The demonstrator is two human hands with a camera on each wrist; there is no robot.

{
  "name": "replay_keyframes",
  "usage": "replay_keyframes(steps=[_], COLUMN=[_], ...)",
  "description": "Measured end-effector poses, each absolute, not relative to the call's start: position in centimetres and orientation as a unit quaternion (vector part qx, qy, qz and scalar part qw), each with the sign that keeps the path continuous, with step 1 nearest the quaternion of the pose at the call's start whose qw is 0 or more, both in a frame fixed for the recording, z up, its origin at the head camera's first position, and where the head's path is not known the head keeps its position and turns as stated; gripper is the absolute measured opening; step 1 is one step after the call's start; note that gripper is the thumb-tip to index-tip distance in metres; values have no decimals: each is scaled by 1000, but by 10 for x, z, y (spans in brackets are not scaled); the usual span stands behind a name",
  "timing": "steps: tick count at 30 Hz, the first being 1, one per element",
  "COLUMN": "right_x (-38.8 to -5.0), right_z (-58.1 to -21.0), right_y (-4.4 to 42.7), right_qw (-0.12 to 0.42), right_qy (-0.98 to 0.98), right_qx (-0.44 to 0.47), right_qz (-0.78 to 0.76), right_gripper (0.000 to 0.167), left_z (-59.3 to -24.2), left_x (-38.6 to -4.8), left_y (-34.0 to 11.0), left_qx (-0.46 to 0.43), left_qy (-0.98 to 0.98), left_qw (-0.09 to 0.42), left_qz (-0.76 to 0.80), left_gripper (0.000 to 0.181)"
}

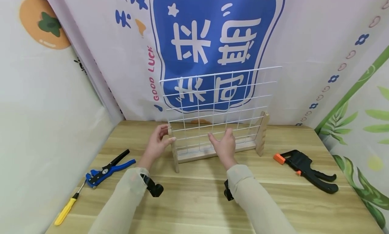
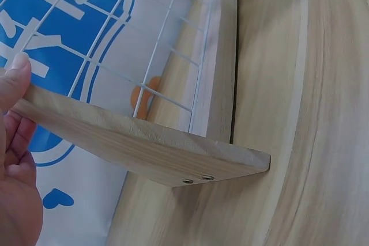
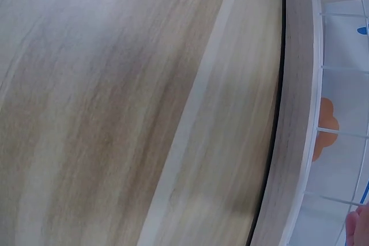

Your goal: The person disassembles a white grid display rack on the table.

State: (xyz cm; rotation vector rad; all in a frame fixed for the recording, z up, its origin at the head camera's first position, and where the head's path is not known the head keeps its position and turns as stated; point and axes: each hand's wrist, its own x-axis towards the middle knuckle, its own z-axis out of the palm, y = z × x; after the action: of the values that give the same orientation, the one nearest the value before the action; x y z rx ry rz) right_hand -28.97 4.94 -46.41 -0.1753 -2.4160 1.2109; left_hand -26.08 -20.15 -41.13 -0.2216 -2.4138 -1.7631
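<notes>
On the table's [image 1: 194,200] far half, the left hand [image 1: 156,144] pinches the left post [image 1: 174,153] of the rack [image 1: 194,156], probably steadying it. The right hand [image 1: 225,149] is at the grid [image 1: 213,103], thumb and fingers apart; whether gripping, I cannot tell.

White wire grid [image 1: 213,114] set between two pale wood panels [image 1: 262,134], lower edge along wood bar [image 1: 194,155]; panels stand on desk [image 1: 194,200], two screws [image 2: 207,177] low in left one.
</notes>
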Motion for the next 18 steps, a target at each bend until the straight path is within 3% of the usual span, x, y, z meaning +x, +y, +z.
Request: replay_keyframes(steps=[11,18], right_x=[-283,-277], right_z=[-459,-457], right_y=[53,53], right_qw=[192,186], right_qy=[-875,-880], right_qx=[-74,-77], right_qz=[438,430], right_gripper=[62,58], left_z=[-410,-411], left_x=[-248,-239], left_y=[-198,-200], left_qx=[-85,-60], left_qy=[-798,-811], left_qw=[87,69], left_qz=[-590,-577], left_gripper=[55,57])
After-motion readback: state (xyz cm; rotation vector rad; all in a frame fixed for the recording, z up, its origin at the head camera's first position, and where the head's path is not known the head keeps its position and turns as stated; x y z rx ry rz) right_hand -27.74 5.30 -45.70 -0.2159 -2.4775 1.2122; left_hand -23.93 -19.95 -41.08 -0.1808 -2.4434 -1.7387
